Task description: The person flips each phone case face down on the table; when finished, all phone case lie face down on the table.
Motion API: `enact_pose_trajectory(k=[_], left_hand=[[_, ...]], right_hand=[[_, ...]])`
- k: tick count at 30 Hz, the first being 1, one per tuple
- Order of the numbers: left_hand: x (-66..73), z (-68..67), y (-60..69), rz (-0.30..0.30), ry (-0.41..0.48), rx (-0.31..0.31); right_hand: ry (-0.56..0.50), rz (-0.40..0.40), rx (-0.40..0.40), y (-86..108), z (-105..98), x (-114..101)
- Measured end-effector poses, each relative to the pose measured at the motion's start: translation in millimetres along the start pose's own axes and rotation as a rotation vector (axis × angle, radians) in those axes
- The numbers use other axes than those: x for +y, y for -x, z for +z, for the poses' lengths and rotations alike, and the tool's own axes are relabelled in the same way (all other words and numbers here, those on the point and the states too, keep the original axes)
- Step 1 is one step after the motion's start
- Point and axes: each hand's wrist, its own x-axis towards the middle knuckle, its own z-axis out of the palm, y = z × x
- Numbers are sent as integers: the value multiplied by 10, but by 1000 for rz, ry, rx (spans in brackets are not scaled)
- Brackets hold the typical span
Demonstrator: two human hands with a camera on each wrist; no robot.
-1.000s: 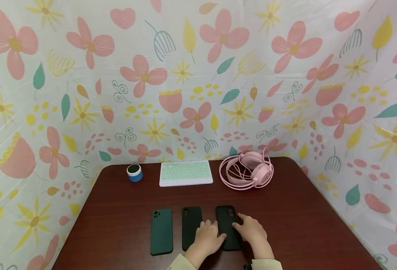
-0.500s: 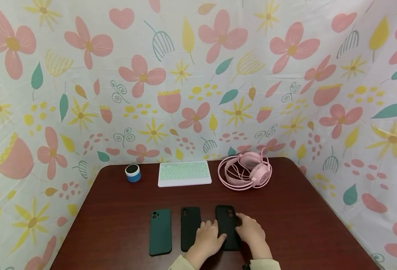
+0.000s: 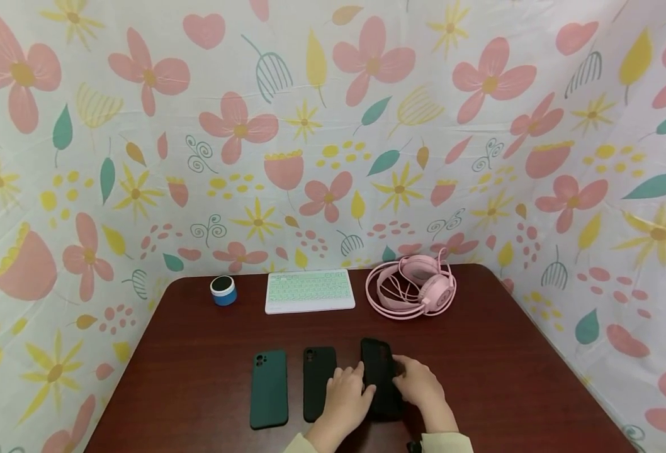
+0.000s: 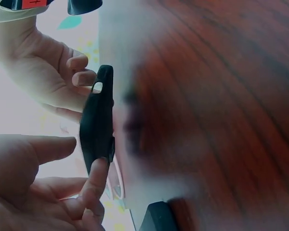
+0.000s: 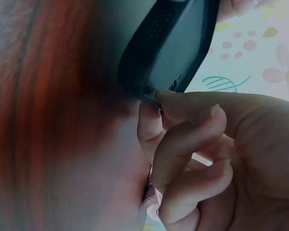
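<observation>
A black phone case (image 3: 383, 371), the rightmost of three, is tilted up off the table between the two hands. My right hand (image 3: 420, 381) pinches its right edge between thumb and index finger, plain in the right wrist view, where the case (image 5: 178, 53) shows a raised rim. At its left edge is my left hand (image 3: 347, 397), index finger against the edge and thumb over the face. Seen edge-on in the left wrist view, the case (image 4: 97, 120) stands above the wood. Another black phone case (image 3: 318, 377) lies partly behind the left hand, with a dark green one (image 3: 269, 389) farther left.
Along the back of the dark wooden table (image 3: 197, 352) stand a blue and white cylinder (image 3: 223, 290), a white keyboard with green keys (image 3: 310, 291) and pink headphones (image 3: 412, 286). A flowered cloth (image 3: 321, 126) hangs behind and at the sides.
The rightmost black case has been raised and tilted, its far end shifting slightly away. My left thumb has moved a little left and up; the other two cases stay put.
</observation>
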Motion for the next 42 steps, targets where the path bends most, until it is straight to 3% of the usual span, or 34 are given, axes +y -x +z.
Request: enact_pose_trajectory(k=[3,20,28,35,42], left_hand=[[7,-34,19,22,11,34],[115,-157,56,29,128,44],[143,-137,65,23,158,66],[179,-149,87,34,151,85],[168,-131,77,22,162,53]], right_hand=[[-22,-8,-27,-9,-10,-24],[-4,-44,-50,-69,82,-113],[7,-67,-33,-78,130,-161],[80,-79,13,-122,208,-200],[82,-70,3,-108,234,-262]])
